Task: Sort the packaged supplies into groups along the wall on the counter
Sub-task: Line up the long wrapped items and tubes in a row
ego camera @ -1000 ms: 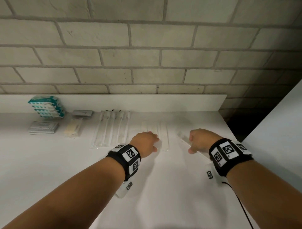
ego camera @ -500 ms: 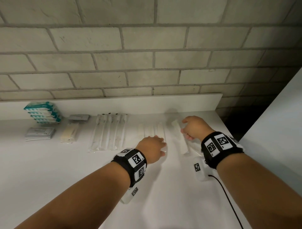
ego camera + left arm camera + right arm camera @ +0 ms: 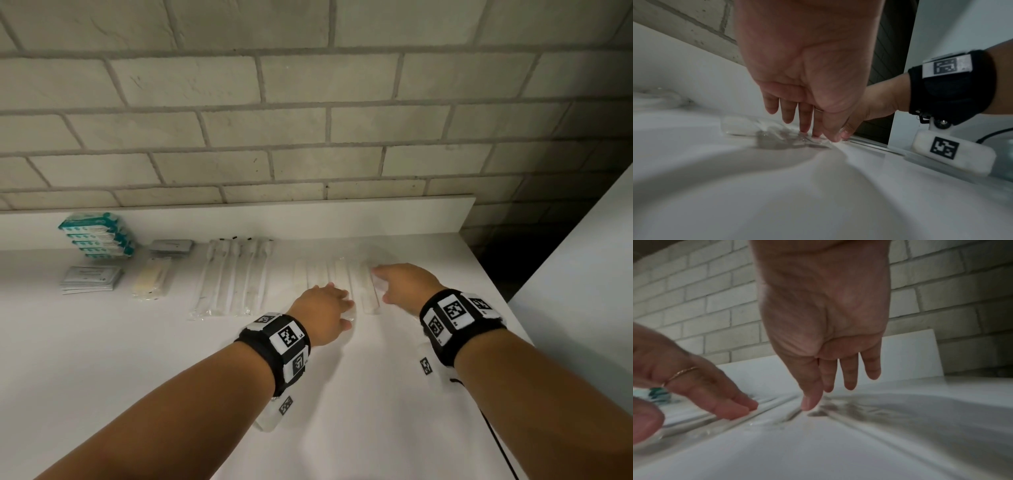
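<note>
A row of long clear packets [image 3: 325,274] lies on the white counter [image 3: 137,359] near the wall. My left hand [image 3: 342,303] rests on the near ends of these packets with straight fingers [image 3: 805,128]. The rightmost long packet [image 3: 368,294] lies alongside the row. My right hand [image 3: 380,279] touches that packet with straight fingers and thumb tip [image 3: 807,404], holding nothing. In the right wrist view my left hand [image 3: 731,404] lies flat on the neighbouring packets [image 3: 701,421].
Further left stand groups along the wall: stacked teal packs [image 3: 97,236], flat grey sachets [image 3: 90,279], a small grey box [image 3: 171,246], a cream packet [image 3: 152,282] and long swab packets [image 3: 236,277]. A white panel [image 3: 582,274] stands beyond the counter's right edge.
My right hand carried a long packet from the right, turned it parallel to the row and laid it down there. My left hand stayed on the row's near end.
</note>
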